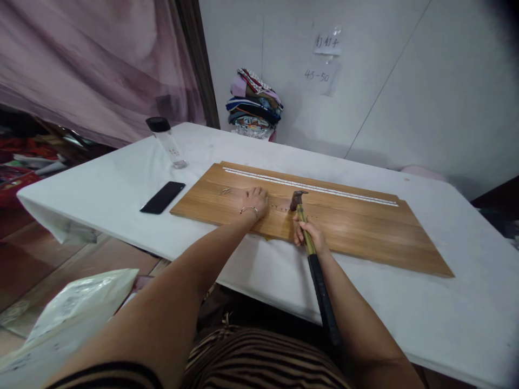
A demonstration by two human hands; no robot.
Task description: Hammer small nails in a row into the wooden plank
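My right hand [311,235] is closed around the upper part of a hammer's handle, yellowish with a black grip. The hammer [320,283] has its metal head down at the board's surface, beside a row of small nails [279,207]. My left hand [256,202], with a bracelet at the wrist, rests palm down on the wooden board [365,232], left of the row, fingers stretched forward and holding nothing visible. A few loose nails [224,190] lie on the board further left. Small dark marks or nails also show right of the hammer head; which, I cannot tell.
Along the board's far side lies a white measuring strip [308,185]. A black phone [162,197] and a clear bottle [170,143] with a black lid stay left on the white-covered table [121,167]. Folded clothes [255,105] are stacked by the wall. A plastic bag [81,308] sits lower left.
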